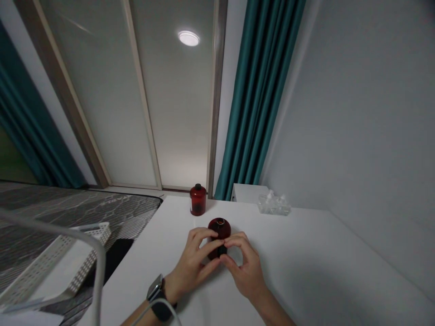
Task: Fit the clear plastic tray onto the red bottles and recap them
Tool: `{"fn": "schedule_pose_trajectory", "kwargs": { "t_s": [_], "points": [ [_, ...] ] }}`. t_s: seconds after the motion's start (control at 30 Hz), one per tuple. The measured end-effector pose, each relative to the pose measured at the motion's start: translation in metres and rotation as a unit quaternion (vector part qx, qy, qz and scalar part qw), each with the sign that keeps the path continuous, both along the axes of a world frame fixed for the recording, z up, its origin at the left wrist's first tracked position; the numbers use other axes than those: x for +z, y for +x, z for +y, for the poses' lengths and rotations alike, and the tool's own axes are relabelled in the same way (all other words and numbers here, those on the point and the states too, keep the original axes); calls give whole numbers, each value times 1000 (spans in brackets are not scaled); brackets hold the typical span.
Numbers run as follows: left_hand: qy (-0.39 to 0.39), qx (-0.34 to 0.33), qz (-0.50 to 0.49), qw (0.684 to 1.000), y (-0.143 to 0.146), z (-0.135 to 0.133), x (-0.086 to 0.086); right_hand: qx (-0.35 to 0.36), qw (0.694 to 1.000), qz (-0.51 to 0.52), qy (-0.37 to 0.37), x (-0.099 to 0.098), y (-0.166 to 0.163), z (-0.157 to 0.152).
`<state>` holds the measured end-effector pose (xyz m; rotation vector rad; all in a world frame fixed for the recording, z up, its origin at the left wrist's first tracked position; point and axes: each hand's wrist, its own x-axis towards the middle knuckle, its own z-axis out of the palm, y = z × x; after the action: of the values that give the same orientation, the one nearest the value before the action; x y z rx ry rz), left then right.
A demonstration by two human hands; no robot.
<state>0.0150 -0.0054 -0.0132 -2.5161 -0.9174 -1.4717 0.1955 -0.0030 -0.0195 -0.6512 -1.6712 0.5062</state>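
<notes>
A small round dark red bottle [219, 227] with an open neck stands on the white table [306, 253]. My left hand [193, 265] wraps its fingers round the bottle's left side. My right hand [246, 265] pinches a small black piece [222, 250] right in front of the bottle; it looks like a cap, but I cannot tell for sure. A smartwatch sits on my left wrist. A second dark red bottle [197, 199], cylindrical with a black cap, stands upright farther back on the table.
A clear plastic item [273, 204] lies at the table's back beside a white box [249, 192]. A white perforated basket [61, 262] on a white frame sits at the left over a grey patterned mattress [68, 206]. Teal curtains and a frosted sliding door stand behind.
</notes>
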Motion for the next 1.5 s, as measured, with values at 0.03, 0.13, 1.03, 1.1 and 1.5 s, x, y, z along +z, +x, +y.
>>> {"fn": "schedule_pose_trajectory", "kwargs": {
  "t_s": [0.03,0.13,1.03,1.1,1.5],
  "points": [
    [-2,4,-7,1000,-1,0,1,-12,1000,-10,9,0,0,0],
    [-4,31,-39,999,-8,7,2,-65,997,-23,20,-1,2,4],
    [-267,335,114,896,-59,64,-44,-129,991,-31,-25,-18,7,26],
    [-251,329,95,906,-57,62,-38,-130,991,-30,-26,-19,8,27],
    [17,74,27,997,-4,16,-15,-155,986,-18,-53,-22,11,33]
  ]
}}
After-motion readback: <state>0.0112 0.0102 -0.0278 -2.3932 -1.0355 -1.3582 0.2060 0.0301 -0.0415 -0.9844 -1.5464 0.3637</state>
